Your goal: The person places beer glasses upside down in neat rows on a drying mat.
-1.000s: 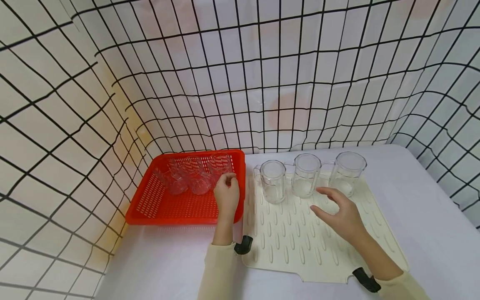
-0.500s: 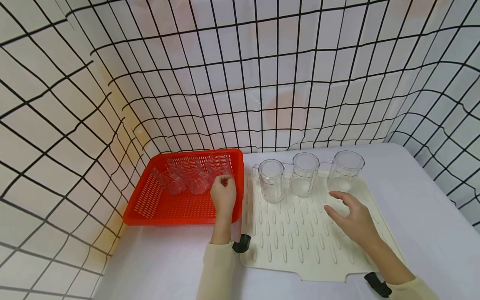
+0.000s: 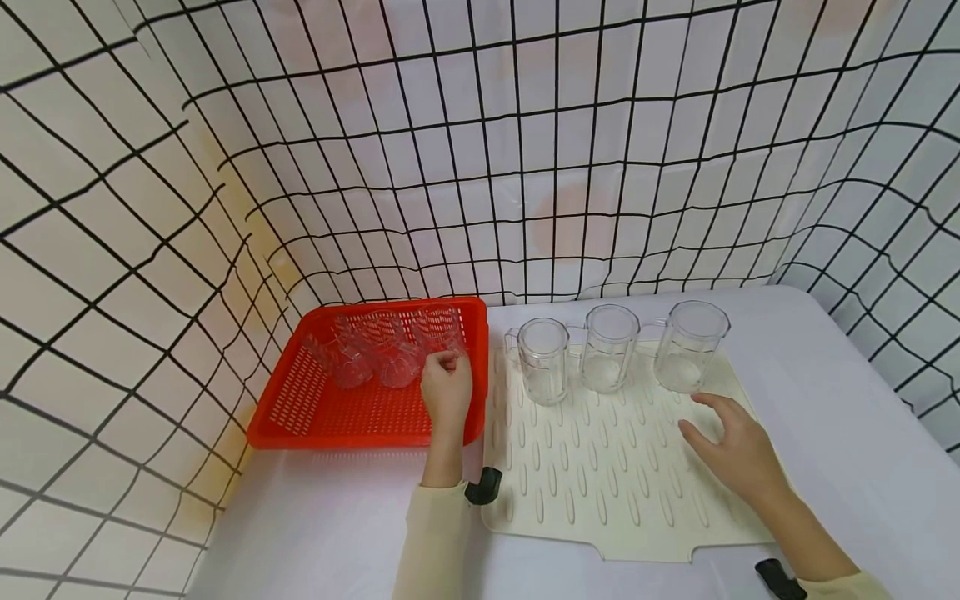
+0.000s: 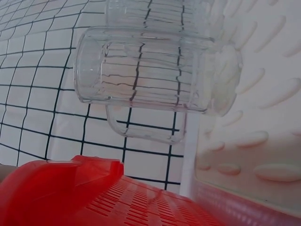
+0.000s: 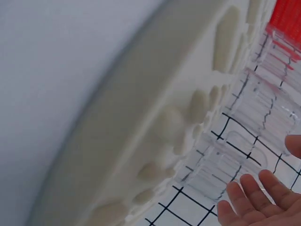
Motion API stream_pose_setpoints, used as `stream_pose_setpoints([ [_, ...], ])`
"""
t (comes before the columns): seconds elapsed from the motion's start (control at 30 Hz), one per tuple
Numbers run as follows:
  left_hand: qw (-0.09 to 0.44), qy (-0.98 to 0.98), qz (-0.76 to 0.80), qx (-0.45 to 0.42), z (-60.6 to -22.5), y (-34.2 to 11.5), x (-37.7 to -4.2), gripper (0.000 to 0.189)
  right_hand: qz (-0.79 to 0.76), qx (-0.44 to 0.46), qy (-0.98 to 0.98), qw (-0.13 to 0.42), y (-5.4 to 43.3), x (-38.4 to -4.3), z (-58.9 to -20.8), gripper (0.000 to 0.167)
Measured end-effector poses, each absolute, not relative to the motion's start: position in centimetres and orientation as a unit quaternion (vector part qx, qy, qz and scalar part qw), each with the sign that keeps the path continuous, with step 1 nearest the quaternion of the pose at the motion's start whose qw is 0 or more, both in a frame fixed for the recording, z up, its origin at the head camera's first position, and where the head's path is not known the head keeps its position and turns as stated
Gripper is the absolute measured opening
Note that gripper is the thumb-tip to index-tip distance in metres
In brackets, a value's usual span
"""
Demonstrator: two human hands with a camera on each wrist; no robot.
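Over the right end of the red basket (image 3: 367, 429) is my left hand (image 3: 447, 392), its fingers curled beside a glass mug (image 3: 437, 325). Whether they grip that mug is hidden. Two more glass mugs, one of them the middle mug (image 3: 399, 367), lie tilted to its left. On the cream ridged mat (image 3: 585, 475) three clear handled mugs stand upright in a row: a left mug (image 3: 543, 367), a middle mug (image 3: 607, 350) and a right mug (image 3: 686, 354). My right hand (image 3: 738, 450) hovers over the mat in front of the right mug, thumb and fingers spread, holding nothing.
A black wire grid (image 3: 555, 167) rises behind and at both sides of the white table (image 3: 337, 517). The basket's rim (image 4: 94, 165) stands close to the mat's left edge. In the left wrist view, a mug (image 4: 146, 70) stands just beyond that rim.
My right hand has drawn back to the right and toward me, away from the mugs on the mat. My left hand stays almost still at the basket.
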State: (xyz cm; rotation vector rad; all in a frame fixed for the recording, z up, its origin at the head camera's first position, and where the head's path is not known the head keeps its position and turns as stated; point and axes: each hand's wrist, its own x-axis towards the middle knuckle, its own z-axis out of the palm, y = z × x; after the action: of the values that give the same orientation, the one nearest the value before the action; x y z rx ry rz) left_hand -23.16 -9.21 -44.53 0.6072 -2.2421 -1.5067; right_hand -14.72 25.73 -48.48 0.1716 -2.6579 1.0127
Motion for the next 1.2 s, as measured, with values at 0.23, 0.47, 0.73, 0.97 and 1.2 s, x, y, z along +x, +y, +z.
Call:
stream_pose_setpoints([
  [0.23, 0.138, -0.801, -0.540, 0.220, -44.4, -9.2, -23.4, 0.038, 0.303, 0.060, -0.948, 0.082, 27.7, -15.1, -50.0, 0.060],
  [0.47, 0.057, -0.791, -0.571, 0.211, -44.2, -9.4, -23.5, 0.044, 0.289, 0.092, -0.952, 0.032, 29.3, -15.4, -51.4, 0.077],
  [0.73, 0.014, -0.749, -0.635, 0.190, -44.1, -9.7, -23.8, 0.050, 0.284, 0.095, -0.953, -0.039, 29.9, -15.0, -52.3, 0.095],
  [0.97, -0.006, -0.723, -0.667, 0.179, -43.8, -9.8, -23.7, 0.055, 0.291, 0.103, -0.949, -0.068, 29.9, -14.8, -52.5, 0.098],
  [1.2, 0.027, -0.730, -0.660, 0.177, -43.7, -9.7, -23.5, 0.053, 0.284, 0.100, -0.950, -0.082, 29.8, -14.6, -52.4, 0.097],
])
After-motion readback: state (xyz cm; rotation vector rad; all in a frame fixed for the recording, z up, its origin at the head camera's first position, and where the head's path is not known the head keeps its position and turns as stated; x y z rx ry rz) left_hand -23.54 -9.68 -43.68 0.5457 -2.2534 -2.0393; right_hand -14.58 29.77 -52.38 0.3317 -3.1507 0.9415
